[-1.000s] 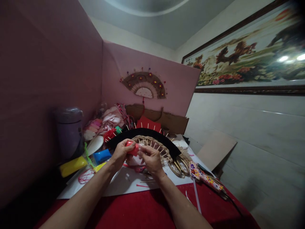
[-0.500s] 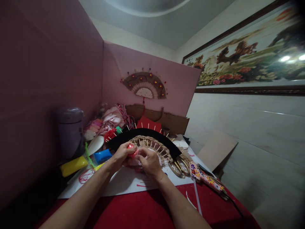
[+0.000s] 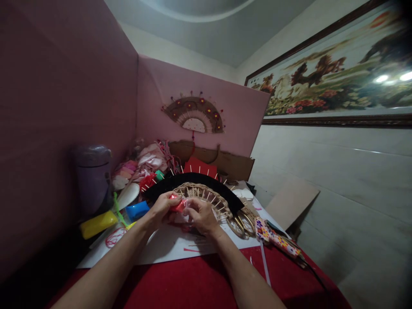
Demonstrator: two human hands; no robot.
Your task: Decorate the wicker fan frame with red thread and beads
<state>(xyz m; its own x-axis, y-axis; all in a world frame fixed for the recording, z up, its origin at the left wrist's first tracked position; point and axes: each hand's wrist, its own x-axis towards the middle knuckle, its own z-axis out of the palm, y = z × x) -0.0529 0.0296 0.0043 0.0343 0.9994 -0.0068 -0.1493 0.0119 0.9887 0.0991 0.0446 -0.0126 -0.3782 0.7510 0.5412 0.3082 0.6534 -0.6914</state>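
Observation:
A small shiny red packet (image 3: 178, 206) is between my two hands, over the near edge of a fan-shaped piece. My left hand (image 3: 163, 209) is closed on the packet from the left, thumb on top. The fingers of my right hand (image 3: 202, 214) pinch the clear wrapper at the packet's right end. Just beyond lies the woven fan base (image 3: 222, 205) with thin sticks, crossed by a black curved band (image 3: 193, 177). White material under my hands is partly hidden.
Gold-handled scissors (image 3: 240, 225) and a flower-patterned glue gun (image 3: 278, 242) lie at the right. Yellow (image 3: 98, 224) and blue packets (image 3: 137, 210) and a lidded purple container (image 3: 93, 180) are at the left. A finished fan (image 3: 195, 113) hangs on the pink panel.
The red packet looks longer and flatter between my hands, with more clear wrapper showing at its right end. The view has shifted slightly.

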